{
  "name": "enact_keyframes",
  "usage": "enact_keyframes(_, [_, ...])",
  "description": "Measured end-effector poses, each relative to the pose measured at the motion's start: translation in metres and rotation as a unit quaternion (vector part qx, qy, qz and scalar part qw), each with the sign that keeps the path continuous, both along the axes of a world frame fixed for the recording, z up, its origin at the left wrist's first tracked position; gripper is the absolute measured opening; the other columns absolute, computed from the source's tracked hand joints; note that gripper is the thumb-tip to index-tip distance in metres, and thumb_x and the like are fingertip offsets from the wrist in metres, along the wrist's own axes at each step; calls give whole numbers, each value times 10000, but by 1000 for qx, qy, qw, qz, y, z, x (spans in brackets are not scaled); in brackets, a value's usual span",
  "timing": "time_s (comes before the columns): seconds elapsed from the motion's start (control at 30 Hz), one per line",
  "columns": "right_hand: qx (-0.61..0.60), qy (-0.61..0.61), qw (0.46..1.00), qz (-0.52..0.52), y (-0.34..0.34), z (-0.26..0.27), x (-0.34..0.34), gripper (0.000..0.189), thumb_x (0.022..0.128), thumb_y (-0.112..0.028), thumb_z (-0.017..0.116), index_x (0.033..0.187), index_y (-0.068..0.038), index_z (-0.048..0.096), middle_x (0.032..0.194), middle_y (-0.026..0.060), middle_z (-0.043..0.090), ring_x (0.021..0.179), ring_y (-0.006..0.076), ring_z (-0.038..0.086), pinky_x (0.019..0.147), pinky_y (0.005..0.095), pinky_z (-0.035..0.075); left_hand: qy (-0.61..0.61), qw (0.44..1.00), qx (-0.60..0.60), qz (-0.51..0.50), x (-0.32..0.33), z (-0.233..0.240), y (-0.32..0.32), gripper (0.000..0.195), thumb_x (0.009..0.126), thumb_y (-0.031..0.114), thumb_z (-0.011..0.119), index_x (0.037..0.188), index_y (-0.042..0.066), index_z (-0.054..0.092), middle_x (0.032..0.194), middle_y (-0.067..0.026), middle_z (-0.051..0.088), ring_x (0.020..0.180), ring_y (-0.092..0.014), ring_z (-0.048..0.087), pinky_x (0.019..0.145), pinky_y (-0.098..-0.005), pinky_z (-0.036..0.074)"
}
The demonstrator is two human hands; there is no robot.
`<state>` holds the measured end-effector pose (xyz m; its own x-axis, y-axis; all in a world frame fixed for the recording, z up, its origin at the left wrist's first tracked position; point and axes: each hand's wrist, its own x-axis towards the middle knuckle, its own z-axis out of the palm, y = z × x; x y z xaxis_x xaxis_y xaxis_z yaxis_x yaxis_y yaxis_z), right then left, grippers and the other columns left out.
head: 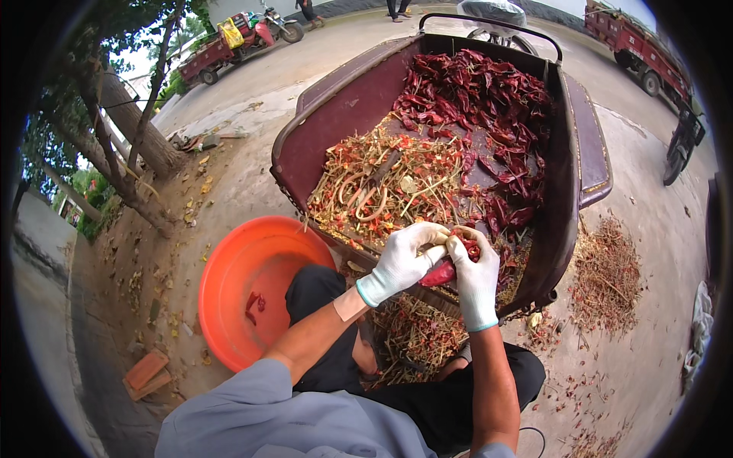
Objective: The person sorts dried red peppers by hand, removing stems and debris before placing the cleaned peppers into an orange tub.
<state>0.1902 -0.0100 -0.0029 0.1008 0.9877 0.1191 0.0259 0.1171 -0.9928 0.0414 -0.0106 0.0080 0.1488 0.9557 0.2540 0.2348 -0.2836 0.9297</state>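
Observation:
Both my hands wear white knit gloves with pale green cuffs and meet over the near edge of a maroon metal cart bed [352, 109]. Between them is a dried red chili pepper [440, 273], its body hanging below the fingers. My left hand [404, 255] pinches near its upper end, while my right hand [477, 268] grips it from the other side. The fingers partly hide the pepper's top. Beyond them, whole dried chilies [475, 86] fill the cart's far and right side. Shears with tan handles [372, 200] lie on a heap of stems and red scraps [338, 154].
Left of my knee stands an orange plastic basin [220, 286] holding a few chili pieces [255, 306]. Stem litter [421, 338] lies between my feet, and another stem pile [610, 275] is right of the cart. Bricks [147, 372], tree trunks [140, 126] and parked cargo tricycles [229, 48] stand around.

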Motion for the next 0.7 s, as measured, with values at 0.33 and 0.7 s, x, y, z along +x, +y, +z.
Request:
enact_keyframes(0.33, [79, -275, 958, -26, -8, 6, -4, 162, 755, -142, 732, 897, -93, 669, 801, 94, 690, 730, 277, 683, 655, 344, 523, 249, 928, 263, 87, -6, 14, 0, 106, 807, 198, 710, 861, 107, 702, 790, -48, 651, 723, -246, 652, 627, -362, 520])
enact_keyframes(0.7, [-58, 56, 992, 99, -6, 10, 6, 123, 816, -67, 730, 853, -4, 631, 663, 4, 607, 590, 58, 572, 505, 230, 451, -218, 956, -190, 38, 5, 6, 3, 176, 929, 161, 607, 900, -10, 637, 692, -35, 623, 544, -68, 551, 472, -204, 451])
